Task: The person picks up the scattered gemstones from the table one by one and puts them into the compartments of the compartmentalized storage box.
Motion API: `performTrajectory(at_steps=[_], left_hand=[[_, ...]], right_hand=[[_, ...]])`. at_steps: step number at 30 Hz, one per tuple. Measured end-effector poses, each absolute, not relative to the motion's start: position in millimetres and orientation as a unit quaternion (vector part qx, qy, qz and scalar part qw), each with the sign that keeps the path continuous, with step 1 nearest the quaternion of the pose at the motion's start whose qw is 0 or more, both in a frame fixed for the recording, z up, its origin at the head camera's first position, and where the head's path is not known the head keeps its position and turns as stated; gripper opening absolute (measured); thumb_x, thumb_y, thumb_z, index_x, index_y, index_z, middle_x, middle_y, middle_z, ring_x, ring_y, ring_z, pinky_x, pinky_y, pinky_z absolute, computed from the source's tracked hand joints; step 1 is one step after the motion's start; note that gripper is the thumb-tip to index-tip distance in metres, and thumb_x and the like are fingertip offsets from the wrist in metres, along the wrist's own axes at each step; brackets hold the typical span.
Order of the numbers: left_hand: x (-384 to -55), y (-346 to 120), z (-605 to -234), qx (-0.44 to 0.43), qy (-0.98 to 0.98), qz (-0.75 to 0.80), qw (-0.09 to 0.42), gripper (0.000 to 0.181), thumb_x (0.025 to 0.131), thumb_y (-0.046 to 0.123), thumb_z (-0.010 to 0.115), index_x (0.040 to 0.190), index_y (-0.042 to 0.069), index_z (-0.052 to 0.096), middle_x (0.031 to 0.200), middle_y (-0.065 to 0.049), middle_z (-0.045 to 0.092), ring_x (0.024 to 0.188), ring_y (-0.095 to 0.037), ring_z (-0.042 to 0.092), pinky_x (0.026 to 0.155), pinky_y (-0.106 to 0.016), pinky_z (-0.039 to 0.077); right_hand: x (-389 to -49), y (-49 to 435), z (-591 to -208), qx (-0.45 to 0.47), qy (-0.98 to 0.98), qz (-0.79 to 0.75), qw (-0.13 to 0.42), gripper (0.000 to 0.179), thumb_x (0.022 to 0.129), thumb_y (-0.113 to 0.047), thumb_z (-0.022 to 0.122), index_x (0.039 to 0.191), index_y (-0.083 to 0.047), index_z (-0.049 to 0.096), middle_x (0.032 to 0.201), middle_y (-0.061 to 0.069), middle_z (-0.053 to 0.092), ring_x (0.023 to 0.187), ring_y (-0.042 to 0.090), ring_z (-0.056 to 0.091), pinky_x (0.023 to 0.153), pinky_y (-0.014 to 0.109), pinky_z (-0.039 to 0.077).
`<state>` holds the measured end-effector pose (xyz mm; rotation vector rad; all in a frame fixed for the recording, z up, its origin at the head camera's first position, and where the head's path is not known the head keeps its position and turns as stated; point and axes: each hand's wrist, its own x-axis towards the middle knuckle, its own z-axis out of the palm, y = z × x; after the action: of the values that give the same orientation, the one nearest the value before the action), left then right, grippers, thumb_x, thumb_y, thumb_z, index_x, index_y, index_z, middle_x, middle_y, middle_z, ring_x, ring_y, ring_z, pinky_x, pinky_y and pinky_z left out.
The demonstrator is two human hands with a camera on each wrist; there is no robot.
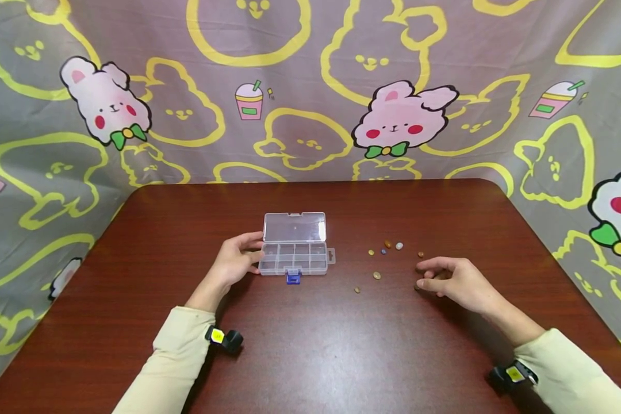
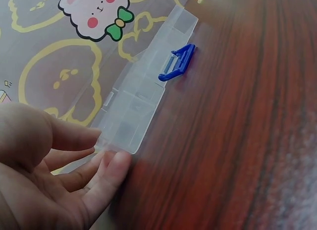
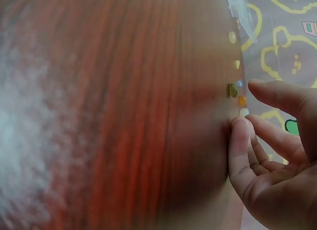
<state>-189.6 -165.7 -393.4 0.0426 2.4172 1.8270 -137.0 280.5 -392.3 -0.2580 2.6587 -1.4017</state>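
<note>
A clear plastic compartment box (image 1: 294, 264) stands on the wood-grain tabletop (image 1: 310, 345), its lid (image 1: 295, 227) folded open at the back and its blue latch (image 1: 293, 277) down in front. The person's left hand (image 1: 236, 258) holds the box by its left end, thumb and fingers curled about the corner and touching the plastic.

Well to the right of the box, the right hand (image 1: 455, 283) reaches low over the tabletop, thumb and forefinger spread with a gap between them; a small dark pebble (image 1: 417, 287) lies at its fingertips, and whether they touch it cannot be told.

Between box and right hand lie a yellow pebble (image 1: 371, 252), a blue pebble (image 1: 383, 251), an orange-brown pebble (image 1: 387, 244), a white pebble (image 1: 399, 245) and, nearer the viewer, a pale pebble (image 1: 376, 276). Behind the box hangs a bunny-printed cloth (image 1: 300, 86).
</note>
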Motion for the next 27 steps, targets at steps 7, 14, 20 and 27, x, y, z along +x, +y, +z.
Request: performTrajectory(at_steps=[7,14,20,27], left_hand=[[-190.6,-166.1,-395.0,0.011,0.801,0.596,0.056,0.042,0.093,-0.01,0.059,0.135,-0.009,0.056,0.124,-0.031,0.06,0.083,-0.019,0.065,0.059,-0.029,0.059],[-190.1,-167.8,-396.6,0.016,0.805,0.59,0.061,0.037,0.093,-0.009,0.06,0.131,-0.01,0.059,0.127,-0.031,0.06,0.09,-0.025,0.067,0.064,-0.034,0.061],[-190.9,-168.6,-397.4,0.02,0.804,0.591,0.061,0.037,0.094,-0.009,0.06,0.131,-0.01,0.059,0.126,-0.03,0.061,0.09,-0.024,0.067,0.065,-0.035,0.061],[-190.6,-168.5,-397.2,0.022,0.802,0.594,0.059,0.037,0.094,-0.01,0.059,0.131,-0.011,0.059,0.126,-0.031,0.061,0.089,-0.023,0.067,0.065,-0.033,0.061]], right_hand=[[-135.3,276.9,-393.7,-0.115,0.894,-0.431,0.047,0.03,0.083,-0.012,0.083,0.109,0.0,0.074,0.084,0.004,0.064,0.068,0.009,0.058,0.057,0.022,0.049],[-133.8,274.6,-393.5,-0.126,0.912,-0.388,0.038,0.023,0.082,-0.013,0.084,0.102,-0.005,0.077,0.082,-0.002,0.065,0.072,0.008,0.057,0.06,0.022,0.046],[-133.3,273.9,-394.3,-0.127,0.919,-0.372,0.033,0.018,0.082,-0.012,0.083,0.099,-0.007,0.078,0.079,-0.003,0.064,0.071,0.008,0.056,0.06,0.023,0.046],[-133.3,271.9,-393.7,-0.136,0.923,-0.36,0.018,0.015,0.081,-0.01,0.083,0.096,-0.009,0.078,0.077,-0.005,0.063,0.07,0.007,0.056,0.059,0.023,0.045]])
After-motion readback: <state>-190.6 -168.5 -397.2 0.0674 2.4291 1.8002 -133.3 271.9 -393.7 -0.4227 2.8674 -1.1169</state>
